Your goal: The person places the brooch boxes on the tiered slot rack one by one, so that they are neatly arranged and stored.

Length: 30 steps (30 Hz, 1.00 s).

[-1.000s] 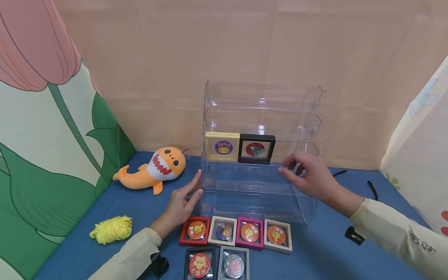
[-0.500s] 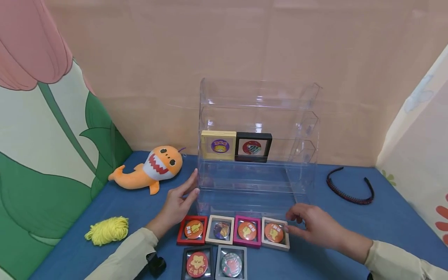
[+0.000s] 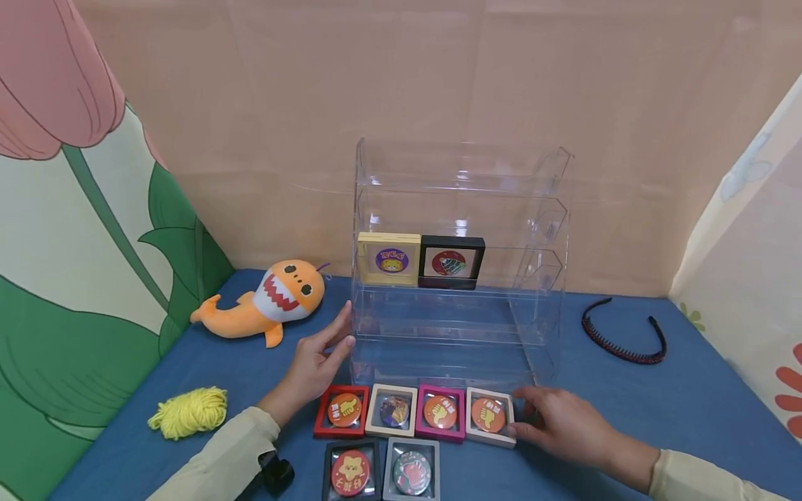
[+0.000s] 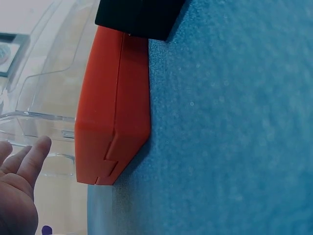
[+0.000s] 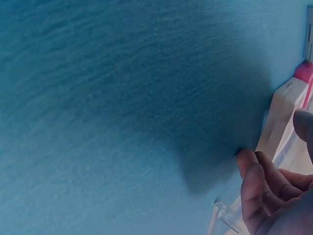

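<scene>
A clear tiered rack [image 3: 438, 320] holds a yellow frame [image 3: 389, 259] and a black frame [image 3: 451, 263], side by side and upright. Against its left side rest the extended fingers of my left hand [image 3: 313, 365]. My right hand [image 3: 573, 424] is at the right edge of a cream frame [image 3: 490, 417] with an orange badge, thumb by the lower corner and fingers by the upper one. In the right wrist view, the thumb and bent fingers of this hand [image 5: 279, 196] are apart beside the cream frame [image 5: 281, 115]; firm contact cannot be told.
Red [image 3: 341, 412], second cream [image 3: 391, 410] and magenta [image 3: 441, 414] frames continue the front row; dark [image 3: 351, 471] and grey [image 3: 411, 470] frames lie nearer. An orange shark plush [image 3: 263, 306] and yellow yarn [image 3: 189, 412] are left, a dark headband [image 3: 623, 348] right.
My right hand has come down from beside the rack's middle tier to the right-hand cream frame. My left hand has stayed at the rack's side, and the head view has shifted slightly.
</scene>
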Motion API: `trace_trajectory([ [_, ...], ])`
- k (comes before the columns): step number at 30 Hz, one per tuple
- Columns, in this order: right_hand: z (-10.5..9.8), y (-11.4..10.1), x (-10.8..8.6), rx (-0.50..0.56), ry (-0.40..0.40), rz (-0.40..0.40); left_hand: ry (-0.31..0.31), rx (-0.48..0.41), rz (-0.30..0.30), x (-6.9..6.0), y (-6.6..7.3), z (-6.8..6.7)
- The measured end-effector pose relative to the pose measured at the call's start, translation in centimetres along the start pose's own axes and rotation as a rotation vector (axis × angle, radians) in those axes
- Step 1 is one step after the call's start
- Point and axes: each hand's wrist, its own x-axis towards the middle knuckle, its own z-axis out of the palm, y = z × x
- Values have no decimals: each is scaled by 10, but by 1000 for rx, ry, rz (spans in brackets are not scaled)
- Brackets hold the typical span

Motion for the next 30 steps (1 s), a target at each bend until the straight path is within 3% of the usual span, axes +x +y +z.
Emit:
trace_trajectory([
  [17,7,6,3,85,-10,-32,-17,18,33,3,0,-2],
  [30,8,7,-1,110,-50,39,-11,23,26,0,0,-1],
])
